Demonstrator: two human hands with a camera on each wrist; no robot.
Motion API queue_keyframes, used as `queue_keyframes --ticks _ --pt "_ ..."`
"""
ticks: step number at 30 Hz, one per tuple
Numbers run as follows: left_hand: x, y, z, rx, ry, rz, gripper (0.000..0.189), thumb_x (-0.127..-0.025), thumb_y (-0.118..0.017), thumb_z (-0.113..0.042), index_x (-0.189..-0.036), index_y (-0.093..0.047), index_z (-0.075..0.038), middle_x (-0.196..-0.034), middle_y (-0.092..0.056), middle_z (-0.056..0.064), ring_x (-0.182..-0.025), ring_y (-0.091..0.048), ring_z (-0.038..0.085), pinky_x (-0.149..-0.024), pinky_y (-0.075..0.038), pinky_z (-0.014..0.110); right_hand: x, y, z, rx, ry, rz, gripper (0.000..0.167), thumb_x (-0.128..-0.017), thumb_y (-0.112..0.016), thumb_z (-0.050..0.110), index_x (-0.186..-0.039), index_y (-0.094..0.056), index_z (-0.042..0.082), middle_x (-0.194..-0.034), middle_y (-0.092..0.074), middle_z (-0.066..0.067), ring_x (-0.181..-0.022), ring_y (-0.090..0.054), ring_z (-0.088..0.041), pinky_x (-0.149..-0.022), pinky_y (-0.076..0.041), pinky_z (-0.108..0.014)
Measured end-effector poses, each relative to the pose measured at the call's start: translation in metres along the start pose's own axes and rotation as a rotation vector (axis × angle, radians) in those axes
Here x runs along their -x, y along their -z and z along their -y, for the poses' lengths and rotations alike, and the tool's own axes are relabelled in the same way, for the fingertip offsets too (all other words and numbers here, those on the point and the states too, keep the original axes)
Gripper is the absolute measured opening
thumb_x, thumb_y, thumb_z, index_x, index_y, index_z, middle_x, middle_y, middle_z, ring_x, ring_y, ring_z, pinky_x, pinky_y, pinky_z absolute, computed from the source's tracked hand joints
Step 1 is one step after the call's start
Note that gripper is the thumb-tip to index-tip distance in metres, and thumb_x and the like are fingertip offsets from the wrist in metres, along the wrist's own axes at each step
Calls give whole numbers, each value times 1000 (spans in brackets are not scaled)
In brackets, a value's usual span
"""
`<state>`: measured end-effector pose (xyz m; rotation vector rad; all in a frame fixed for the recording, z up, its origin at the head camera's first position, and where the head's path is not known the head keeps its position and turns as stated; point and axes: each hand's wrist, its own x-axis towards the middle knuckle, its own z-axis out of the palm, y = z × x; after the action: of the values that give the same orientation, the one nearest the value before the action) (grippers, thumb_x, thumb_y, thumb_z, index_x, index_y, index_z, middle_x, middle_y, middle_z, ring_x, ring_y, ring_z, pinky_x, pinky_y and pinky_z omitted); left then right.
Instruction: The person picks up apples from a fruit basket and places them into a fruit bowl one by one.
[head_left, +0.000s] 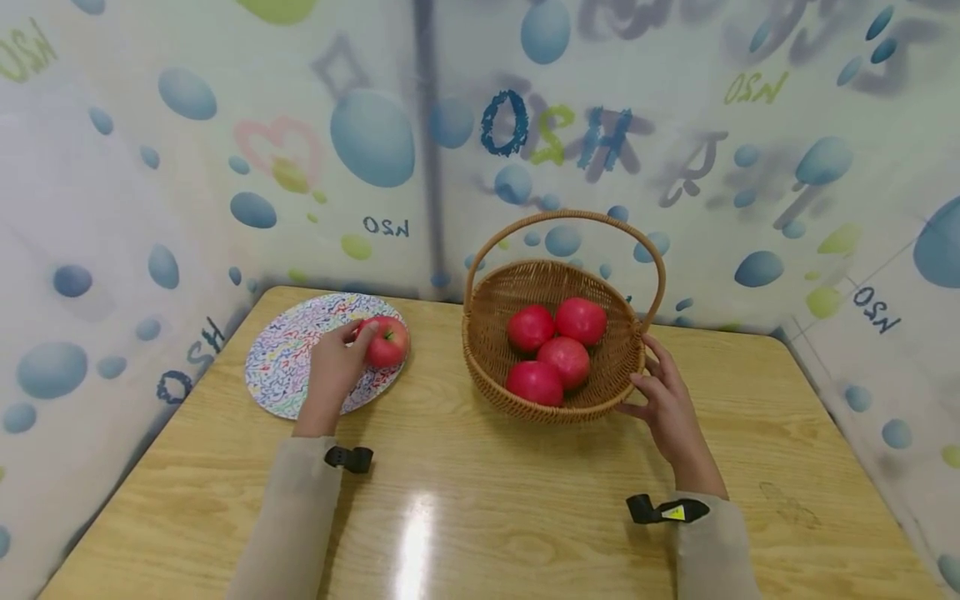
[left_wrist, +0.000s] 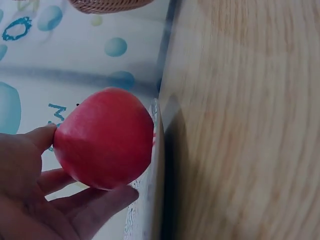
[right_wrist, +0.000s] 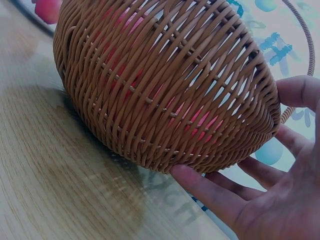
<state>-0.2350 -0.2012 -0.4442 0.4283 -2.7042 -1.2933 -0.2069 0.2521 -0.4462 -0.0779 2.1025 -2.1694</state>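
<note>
A red apple (head_left: 387, 342) with a short green stem is at the right side of a round plate (head_left: 281, 367) patterned in coloured squiggles. My left hand (head_left: 337, 358) holds it, thumb and fingers spread around its side; the left wrist view shows the apple (left_wrist: 106, 140) right at the plate's rim. To the right stands a brown wicker basket (head_left: 480, 379) with a tall arched handle. Several red apples (head_left: 564, 362) lie inside it. My right hand (head_left: 663, 400) grips the basket's right side, its fingertips (right_wrist: 187, 176) against the weave in the right wrist view.
Both things stand toward the back of a light wooden table (head_left: 465, 500). Behind and beside it hangs a white sheet (head_left: 480, 167) printed with blue drops and letters. A black strap device (head_left: 667, 509) sits on each sleeve cuff.
</note>
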Motion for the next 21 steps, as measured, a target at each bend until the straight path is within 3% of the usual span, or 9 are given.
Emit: queue_keyframes --ticks 6,9,11,15,21 --pt "-3 -2 3 -30 -125 -173 43 -106 -53 -27 -146 -55 -9 -139 -62 22 -124 -60 40 -104 -50 52 1 -1 0 -6 6 2 60 -108 -39 16 -162 -17 30 -170 -6 -17 -150 -22 -53 -78 -60 -25" --pt "-3 -4 3 -65 -166 -213 36 -105 -55 -19 -138 -62 -6 -136 -64 21 -123 -60 38 -106 -49 52 1 -1 0 -6 8 4 60 -108 -39 15 -162 -17 29 -170 -7 -17 -150 -23 -53 -78 -60 -26" --pt "-4 -4 4 -77 -170 -207 34 -105 -54 -19 -134 -65 -4 -136 -65 20 -125 -60 37 -108 -48 52 1 -1 0 -2 8 3 60 -107 -39 15 -162 -17 29 -170 -7 -17 -150 -23 -53 -78 -60 -26" --pt "-5 -3 5 -77 -158 -166 36 -106 -53 -21 -136 -63 -4 -132 -65 21 -110 -59 34 -97 -50 50 1 -1 1 3 7 0 60 -107 -38 16 -162 -17 29 -170 -8 -17 -149 -24 -53 -78 -60 -26" --pt "-7 2 9 -74 -154 -85 45 -104 -58 -28 -143 -57 -5 -136 -61 22 -116 -57 36 -96 -52 51 1 -1 2 3 8 0 61 -107 -38 14 -162 -17 28 -169 -10 -18 -148 -26 -53 -78 -60 -26"
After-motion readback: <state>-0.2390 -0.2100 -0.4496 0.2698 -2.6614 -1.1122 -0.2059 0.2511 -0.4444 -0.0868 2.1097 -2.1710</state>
